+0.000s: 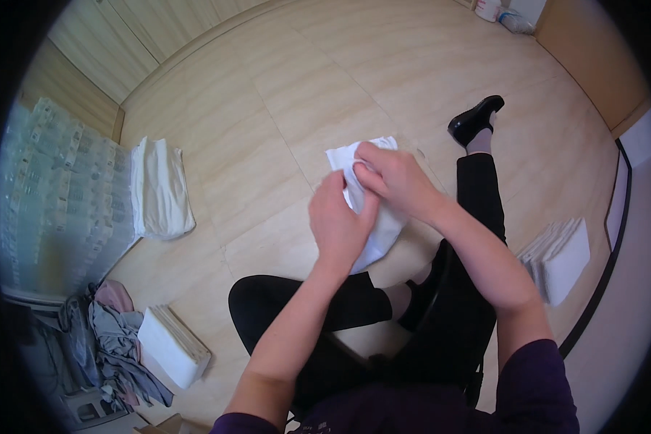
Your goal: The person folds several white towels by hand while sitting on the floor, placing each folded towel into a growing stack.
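Note:
A white cloth hangs bunched between both hands, above the floor in front of my lap. My right hand pinches its upper part between thumb and bent fingers. Just below and to the left, my left hand has thumb and fingers around the near side of the same cloth, its thumb close to the right hand's fingers. Past the hands, a flat corner of the cloth shows; its lower end drops towards my bent left leg. The hands cover the cloth's middle, and some fingertips are hidden.
Folded white cloths lie at the left beside plastic-wrapped bottles. Nearer stands a white folded stack by crumpled grey clothes. Another white stack is right of my outstretched leg. Cabinets line the far left.

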Demonstrator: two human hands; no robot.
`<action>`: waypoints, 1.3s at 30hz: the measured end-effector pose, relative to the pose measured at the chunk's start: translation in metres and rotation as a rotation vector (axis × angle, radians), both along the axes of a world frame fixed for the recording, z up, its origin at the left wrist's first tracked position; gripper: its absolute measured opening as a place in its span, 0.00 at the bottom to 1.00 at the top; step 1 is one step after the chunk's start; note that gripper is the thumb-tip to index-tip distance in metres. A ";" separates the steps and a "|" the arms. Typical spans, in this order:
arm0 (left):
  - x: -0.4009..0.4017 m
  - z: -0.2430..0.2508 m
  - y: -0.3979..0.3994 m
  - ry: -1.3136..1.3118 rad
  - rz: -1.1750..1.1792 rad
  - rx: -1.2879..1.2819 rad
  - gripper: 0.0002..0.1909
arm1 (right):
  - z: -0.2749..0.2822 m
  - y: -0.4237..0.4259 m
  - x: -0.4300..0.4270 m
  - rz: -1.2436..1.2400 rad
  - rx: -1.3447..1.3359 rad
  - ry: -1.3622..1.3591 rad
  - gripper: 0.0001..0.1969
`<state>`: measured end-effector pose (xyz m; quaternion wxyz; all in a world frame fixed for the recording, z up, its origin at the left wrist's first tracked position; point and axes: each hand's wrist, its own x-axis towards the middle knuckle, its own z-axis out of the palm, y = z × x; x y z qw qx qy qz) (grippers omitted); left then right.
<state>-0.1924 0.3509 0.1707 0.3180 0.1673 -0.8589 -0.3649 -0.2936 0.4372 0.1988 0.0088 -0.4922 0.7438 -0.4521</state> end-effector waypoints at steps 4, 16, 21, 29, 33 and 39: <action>-0.004 0.024 -0.022 0.131 0.103 -0.008 0.11 | 0.060 -0.007 0.009 0.044 0.046 0.071 0.08; 0.010 0.010 -0.135 0.044 0.385 -0.166 0.13 | 0.161 0.026 -0.008 0.143 0.267 0.214 0.13; 0.049 0.008 -0.212 -0.165 0.355 -0.049 0.10 | 0.169 0.064 -0.054 -0.011 0.499 0.127 0.13; 0.080 0.053 -0.242 -0.795 -0.159 0.201 0.22 | 0.109 0.080 -0.115 -0.234 0.441 0.256 0.06; 0.074 0.044 -0.207 -0.748 -0.273 0.253 0.28 | 0.111 0.089 -0.124 -0.210 0.347 0.156 0.06; 0.080 0.003 -0.221 -0.809 -0.171 0.005 0.24 | 0.123 0.076 -0.107 -0.183 0.390 0.105 0.07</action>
